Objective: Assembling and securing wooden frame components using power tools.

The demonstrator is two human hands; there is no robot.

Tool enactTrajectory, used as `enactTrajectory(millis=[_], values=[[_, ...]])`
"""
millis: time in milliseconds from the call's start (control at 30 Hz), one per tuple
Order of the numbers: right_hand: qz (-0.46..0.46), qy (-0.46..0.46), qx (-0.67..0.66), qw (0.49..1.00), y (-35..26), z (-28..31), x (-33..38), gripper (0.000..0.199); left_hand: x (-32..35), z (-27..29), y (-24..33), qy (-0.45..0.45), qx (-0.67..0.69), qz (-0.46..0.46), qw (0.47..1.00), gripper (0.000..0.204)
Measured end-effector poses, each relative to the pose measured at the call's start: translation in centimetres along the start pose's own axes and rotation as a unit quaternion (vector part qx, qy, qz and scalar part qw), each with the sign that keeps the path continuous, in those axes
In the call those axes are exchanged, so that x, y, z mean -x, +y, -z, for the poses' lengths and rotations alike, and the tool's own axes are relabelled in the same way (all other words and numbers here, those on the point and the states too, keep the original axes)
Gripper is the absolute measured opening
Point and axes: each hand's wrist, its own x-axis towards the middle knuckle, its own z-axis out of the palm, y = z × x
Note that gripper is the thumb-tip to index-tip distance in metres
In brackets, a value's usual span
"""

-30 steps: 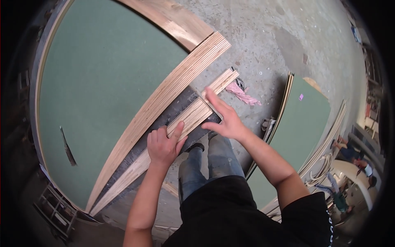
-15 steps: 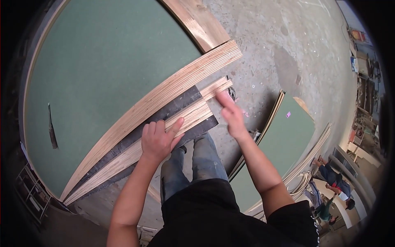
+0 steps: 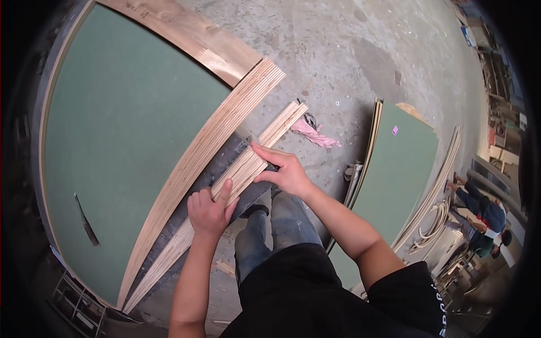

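Note:
A narrow stack of pale wooden strips [image 3: 239, 173] slants up to the right along the dark edge of the bench. My left hand [image 3: 209, 209] is closed over its middle, thumb on top and fingers bent over the sides. Farther up, my right hand [image 3: 286, 173] grips the stack near a stepped end, its thumb on the near side and fingers across the top. Some strips [image 3: 284, 125] extend past the right hand, over the floor. Beside the stack, a thicker bundle of curved wooden strips [image 3: 189, 152] lies along the green panel [image 3: 135, 107].
A wide plank [image 3: 208, 39] borders the panel's far side. On the panel lies a slim dark-handled tool [image 3: 85, 221]. A pink cloth [image 3: 314, 135] is on the floor; green boards [image 3: 403, 158] and long strips [image 3: 437, 191] are at right. People [image 3: 479, 211] are beyond.
My right hand, blurred and beyond the step in the stack before, has come back and closed on it. My left hand stays on the strips. The view has shifted, revealing more pink cloth.

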Motion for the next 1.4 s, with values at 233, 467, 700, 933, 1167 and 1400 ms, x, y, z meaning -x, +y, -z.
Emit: enactTrajectory(millis=[233, 467, 700, 933, 1167, 1400], values=[[0.022, 0.005, -0.028, 0.999, 1.3, 0.0, -0.1, 0.071, -0.1, 0.2, 0.3, -0.022, 0.009, -0.012, 1.0, 0.064], [0.013, 0.115, -0.005, 0.993, 1.3, -1.9, 1.9, 0.067, 0.0, -0.1, 0.4, -0.02, -0.007, -0.005, 1.0, 0.062], [-0.036, 0.149, -0.019, 0.988, 0.8, -2.4, 2.2, 0.061, 0.0, -0.2, 0.3, -0.025, -0.02, -0.007, 0.999, 0.062], [0.039, 0.129, 0.026, 0.991, 1.9, -2.5, 2.4, 0.067, -0.1, -0.2, 0.2, -0.017, -0.015, -0.001, 1.0, 0.06], [0.068, 0.095, 0.074, 0.99, -2.0, 0.7, 0.6, 0.082, -0.1, 0.7, 0.5, -0.046, 0.008, 0.02, 0.999, 0.06], [0.126, -0.114, 0.329, 0.929, -7.0, 2.4, -1.7, 0.085, -0.8, 1.2, 0.7, -0.013, 0.019, 0.042, 0.999, 0.054]])
